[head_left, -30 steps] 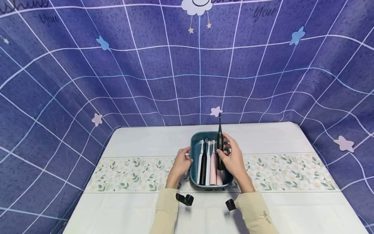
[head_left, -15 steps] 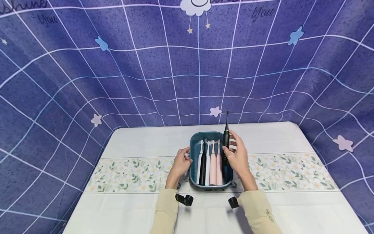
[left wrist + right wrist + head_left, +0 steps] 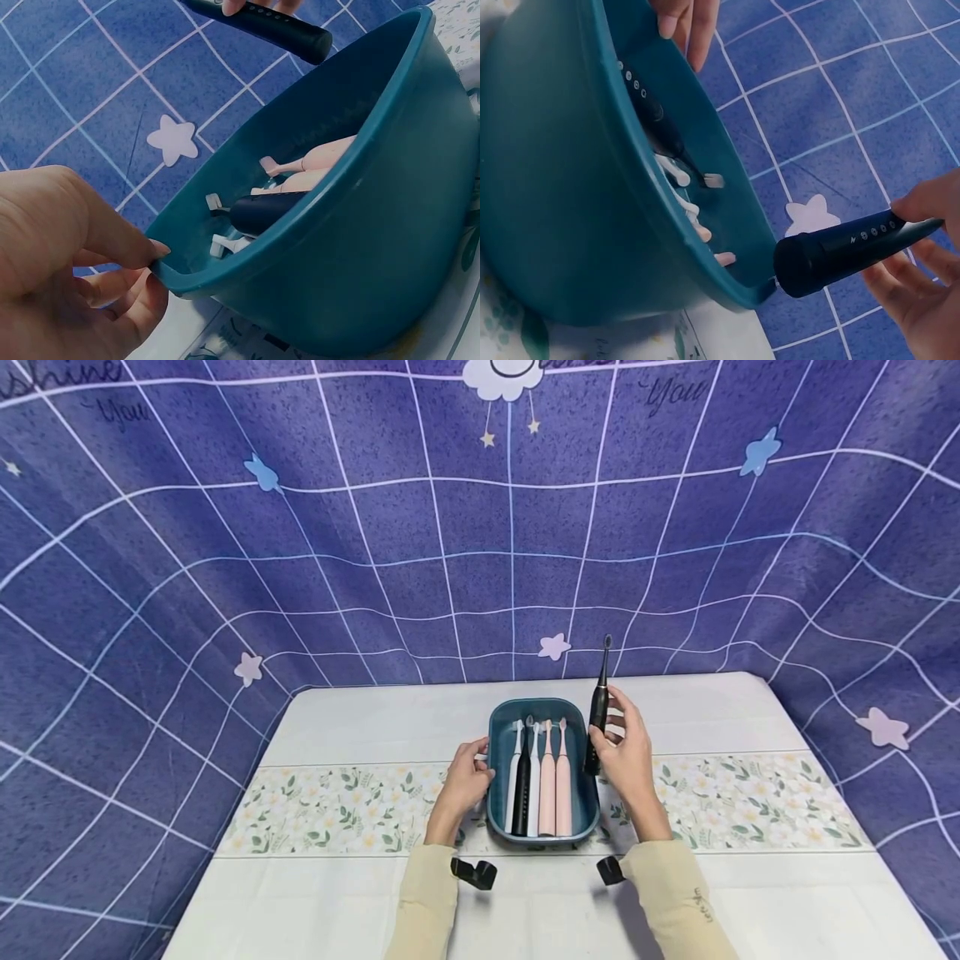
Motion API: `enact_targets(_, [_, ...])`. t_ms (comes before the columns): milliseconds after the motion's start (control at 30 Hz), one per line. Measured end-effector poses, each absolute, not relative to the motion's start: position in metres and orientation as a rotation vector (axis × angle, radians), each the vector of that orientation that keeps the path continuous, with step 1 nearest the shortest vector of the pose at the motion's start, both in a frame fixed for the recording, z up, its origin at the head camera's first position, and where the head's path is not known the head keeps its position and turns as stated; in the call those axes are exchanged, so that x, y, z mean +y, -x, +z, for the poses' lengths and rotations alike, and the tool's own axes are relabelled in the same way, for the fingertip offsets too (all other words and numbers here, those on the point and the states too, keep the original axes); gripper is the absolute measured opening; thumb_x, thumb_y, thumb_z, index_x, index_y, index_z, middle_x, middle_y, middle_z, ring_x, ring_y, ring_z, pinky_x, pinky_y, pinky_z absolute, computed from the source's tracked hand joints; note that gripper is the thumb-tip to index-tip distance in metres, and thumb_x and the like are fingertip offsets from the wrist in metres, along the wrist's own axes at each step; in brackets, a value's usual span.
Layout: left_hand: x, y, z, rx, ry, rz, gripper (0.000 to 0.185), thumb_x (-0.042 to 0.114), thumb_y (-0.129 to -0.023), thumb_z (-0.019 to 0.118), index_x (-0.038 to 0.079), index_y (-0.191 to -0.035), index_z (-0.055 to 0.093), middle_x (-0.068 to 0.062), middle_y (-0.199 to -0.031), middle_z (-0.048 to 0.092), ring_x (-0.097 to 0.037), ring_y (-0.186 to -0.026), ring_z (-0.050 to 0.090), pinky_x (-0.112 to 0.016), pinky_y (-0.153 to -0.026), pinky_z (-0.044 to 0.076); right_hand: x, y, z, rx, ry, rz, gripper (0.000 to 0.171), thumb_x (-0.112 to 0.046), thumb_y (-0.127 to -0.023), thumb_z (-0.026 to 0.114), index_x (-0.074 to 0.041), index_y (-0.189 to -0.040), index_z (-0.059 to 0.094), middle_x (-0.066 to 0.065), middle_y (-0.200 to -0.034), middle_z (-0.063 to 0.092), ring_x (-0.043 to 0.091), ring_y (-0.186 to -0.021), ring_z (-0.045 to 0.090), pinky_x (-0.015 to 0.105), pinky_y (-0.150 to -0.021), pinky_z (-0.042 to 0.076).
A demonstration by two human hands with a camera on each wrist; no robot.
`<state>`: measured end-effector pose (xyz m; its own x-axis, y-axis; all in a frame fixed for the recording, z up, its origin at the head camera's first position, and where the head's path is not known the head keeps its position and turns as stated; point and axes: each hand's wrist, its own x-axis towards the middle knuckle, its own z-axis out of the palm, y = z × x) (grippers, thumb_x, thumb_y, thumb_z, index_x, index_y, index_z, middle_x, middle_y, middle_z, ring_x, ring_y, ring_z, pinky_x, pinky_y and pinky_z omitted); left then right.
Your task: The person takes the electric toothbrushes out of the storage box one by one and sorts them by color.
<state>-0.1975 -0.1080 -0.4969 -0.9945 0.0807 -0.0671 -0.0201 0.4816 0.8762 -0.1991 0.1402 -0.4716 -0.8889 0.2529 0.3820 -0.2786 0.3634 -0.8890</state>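
A black electric toothbrush [image 3: 598,714] is gripped by my right hand [image 3: 626,747], raised at the right rim of a teal basin [image 3: 543,839], brush head pointing up and away. The right wrist view shows its handle [image 3: 840,251] with a column of small icons, thumb on one side and fingers on the other. My left hand [image 3: 465,781] pinches the basin's left rim between thumb and fingers, as the left wrist view [image 3: 112,262] also shows. Inside the basin lie several electric toothbrushes side by side: white ones, a black one [image 3: 523,785] and pink ones [image 3: 563,789].
The basin stands on a white table [image 3: 337,893] crossed by a floral strip [image 3: 330,806]. Behind and at both sides hangs a blue-purple cloth [image 3: 375,527] with grid lines and stars. Black camera mounts [image 3: 474,872] sit at both wrists.
My right hand has moved to the right with the black toothbrush, from over the basin to its right rim, uncovering the rightmost pink toothbrush. The left hand stays at the left rim.
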Motion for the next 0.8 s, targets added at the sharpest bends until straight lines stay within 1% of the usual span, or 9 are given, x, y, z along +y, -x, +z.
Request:
enact_targets(100, [-0.108, 0.198, -0.498, 2.62, -0.047, 1.549, 0.055, -0.003, -0.089, 0.055, 0.003, -0.143, 0.042, -0.013, -0.121, 0.047, -0.016, -0.084, 0.046, -0.03, -0.07, 0.04, 0.143, 0.201, -0.471, -2.141, -0.03, 1.564, 0.067, 0.002, -0.084, 0.065, -0.021, -0.143, 0.043, 0.012, -0.128, 0.053, 0.026, -0.103, 0.059, 0.008, -0.076, 0.046])
enact_targets(367, [-0.108, 0.199, -0.499, 2.628, -0.062, 1.554, 0.056, -0.005, -0.088, 0.056, 0.001, -0.142, 0.043, -0.015, -0.121, 0.047, -0.016, -0.084, 0.046, -0.029, -0.069, 0.041, 0.153, 0.206, -0.472, -2.114, -0.006, 1.54, 0.067, 0.002, -0.085, 0.064, -0.02, -0.144, 0.043, 0.013, -0.128, 0.053, 0.025, -0.102, 0.058, 0.008, -0.076, 0.045])
enact_targets(467, [-0.108, 0.2, -0.5, 2.625, -0.046, 1.55, 0.056, -0.004, -0.089, 0.055, 0.003, -0.142, 0.043, -0.013, -0.121, 0.047, -0.016, -0.085, 0.046, -0.029, -0.07, 0.041, 0.156, 0.207, -0.474, -2.101, 0.003, 1.544, 0.066, 0.002, -0.085, 0.064, -0.018, -0.144, 0.043, 0.014, -0.128, 0.053, 0.026, -0.103, 0.058, 0.008, -0.076, 0.045])
enact_targets(633, [-0.108, 0.2, -0.499, 2.625, -0.049, 1.543, 0.055, -0.003, -0.089, 0.055, 0.002, -0.143, 0.042, -0.013, -0.121, 0.047, -0.016, -0.085, 0.046, -0.03, -0.07, 0.04, 0.159, 0.209, -0.476, -2.078, 0.028, 1.553, 0.066, 0.003, -0.085, 0.063, -0.019, -0.144, 0.043, 0.015, -0.13, 0.053, 0.026, -0.103, 0.058, 0.008, -0.076, 0.045])
enact_targets(700, [-0.107, 0.2, -0.499, 2.625, -0.05, 1.542, 0.056, -0.004, -0.089, 0.055, 0.002, -0.143, 0.042, -0.014, -0.121, 0.047, -0.016, -0.085, 0.046, -0.03, -0.07, 0.041, 0.159, 0.208, -0.473, -2.069, 0.027, 1.542, 0.065, 0.005, -0.085, 0.063, -0.016, -0.144, 0.043, 0.017, -0.129, 0.053, 0.029, -0.103, 0.058, 0.01, -0.077, 0.047])
enact_targets(800, [-0.107, 0.199, -0.497, 2.623, -0.046, 1.547, 0.056, -0.004, -0.089, 0.055, 0.002, -0.143, 0.042, -0.015, -0.121, 0.047, -0.017, -0.085, 0.046, -0.03, -0.069, 0.041, 0.157, 0.203, -0.465, -2.063, 0.017, 1.512, 0.064, 0.007, -0.084, 0.062, -0.008, -0.143, 0.043, 0.02, -0.128, 0.052, 0.033, -0.103, 0.058, 0.02, -0.078, 0.05])
